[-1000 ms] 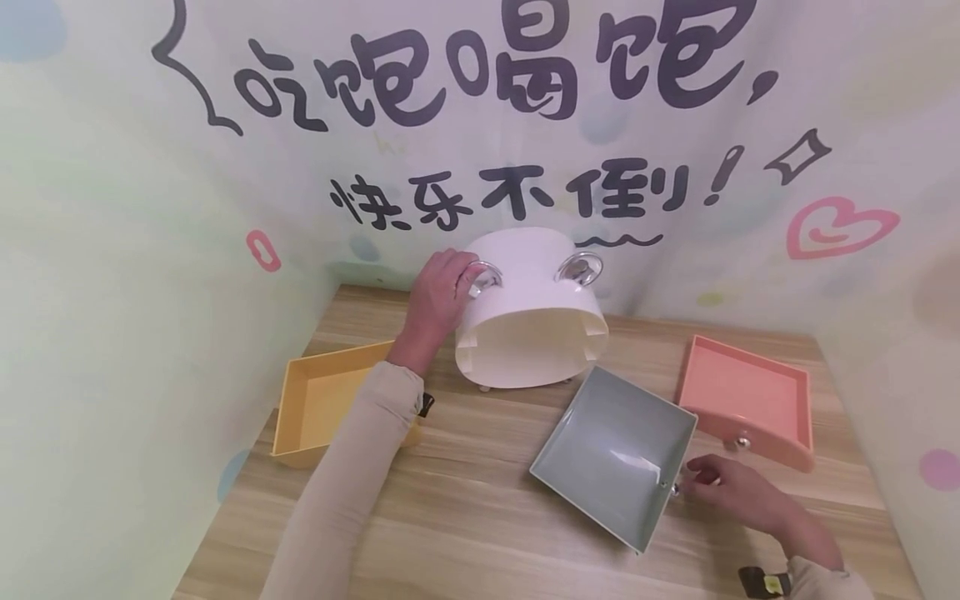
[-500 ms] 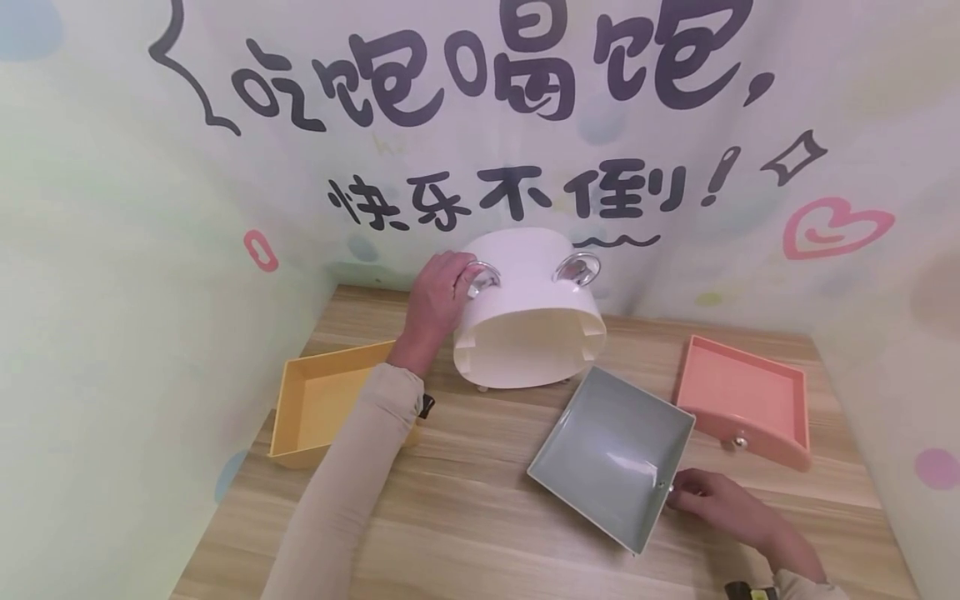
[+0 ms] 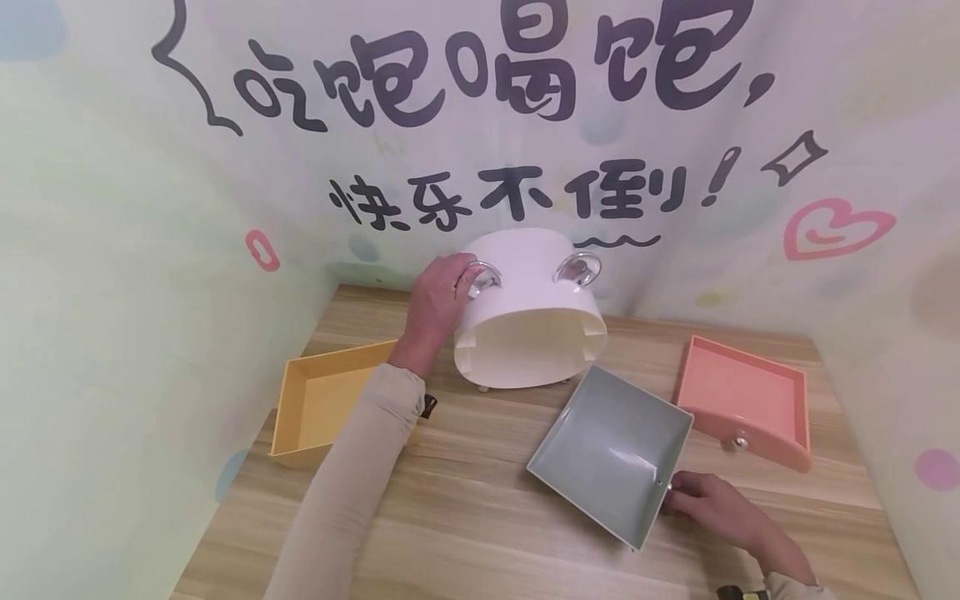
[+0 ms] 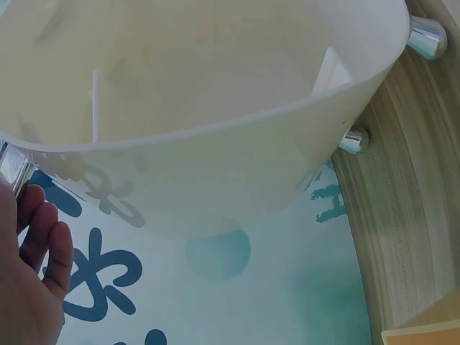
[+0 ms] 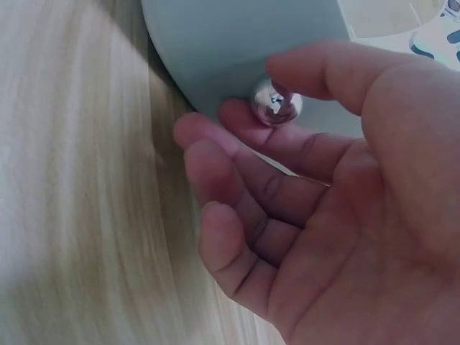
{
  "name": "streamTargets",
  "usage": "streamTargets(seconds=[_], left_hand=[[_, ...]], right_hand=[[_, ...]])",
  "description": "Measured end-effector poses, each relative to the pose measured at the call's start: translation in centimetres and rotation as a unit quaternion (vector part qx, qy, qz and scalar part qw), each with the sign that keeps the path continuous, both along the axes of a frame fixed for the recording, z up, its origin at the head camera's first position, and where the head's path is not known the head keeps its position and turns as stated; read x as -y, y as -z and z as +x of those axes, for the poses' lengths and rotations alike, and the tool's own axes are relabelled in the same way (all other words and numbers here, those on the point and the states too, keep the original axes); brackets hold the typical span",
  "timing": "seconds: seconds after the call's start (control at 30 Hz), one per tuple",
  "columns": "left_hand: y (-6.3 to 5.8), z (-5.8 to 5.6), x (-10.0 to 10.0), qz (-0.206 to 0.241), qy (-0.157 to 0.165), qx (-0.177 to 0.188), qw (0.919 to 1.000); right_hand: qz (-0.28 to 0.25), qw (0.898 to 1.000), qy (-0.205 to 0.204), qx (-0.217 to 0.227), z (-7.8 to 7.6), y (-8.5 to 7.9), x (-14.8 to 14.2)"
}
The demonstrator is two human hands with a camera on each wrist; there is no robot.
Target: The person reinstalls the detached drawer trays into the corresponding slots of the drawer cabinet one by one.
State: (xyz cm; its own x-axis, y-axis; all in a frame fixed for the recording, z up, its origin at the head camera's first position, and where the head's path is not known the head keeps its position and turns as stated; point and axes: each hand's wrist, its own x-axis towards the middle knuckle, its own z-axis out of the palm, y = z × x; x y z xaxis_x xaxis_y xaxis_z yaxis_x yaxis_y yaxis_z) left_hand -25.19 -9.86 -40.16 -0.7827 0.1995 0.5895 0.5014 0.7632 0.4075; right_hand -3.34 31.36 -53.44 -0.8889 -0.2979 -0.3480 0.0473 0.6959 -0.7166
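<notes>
A white drawer housing stands near the back wall with its mouth facing the front. My left hand grips its left silver ring; curled fingers show beside it in the left wrist view. A matching silver ring sits on the right. In front lies a grey-green drawer, its inside facing up. At its front face, my right hand pinches the round silver knob between thumb and index finger, the other fingers curled loosely below.
A yellow drawer lies at the left, partly hidden behind the left sleeve. A pink drawer with a silver knob rests at the right. All stand on a wood-grain table against a printed wall.
My right hand has moved left onto the grey-green drawer's knob and now pinches it. The drawer has shifted very slightly. My left hand stays on the ring.
</notes>
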Motion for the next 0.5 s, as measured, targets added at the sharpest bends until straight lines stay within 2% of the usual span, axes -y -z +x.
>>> streamTargets(seconds=[0.3, 0.5], left_hand=[[0.1, 0.1, 0.0, -0.001, 0.004, -0.010, 0.9999], [0.1, 0.1, 0.0, -0.003, 0.003, -0.023, 0.9997]], right_hand=[[0.041, 0.999, 0.022, -0.010, 0.1, -0.1, 0.4], [0.062, 0.996, 0.043, -0.048, 0.4, 0.2, 1.0]])
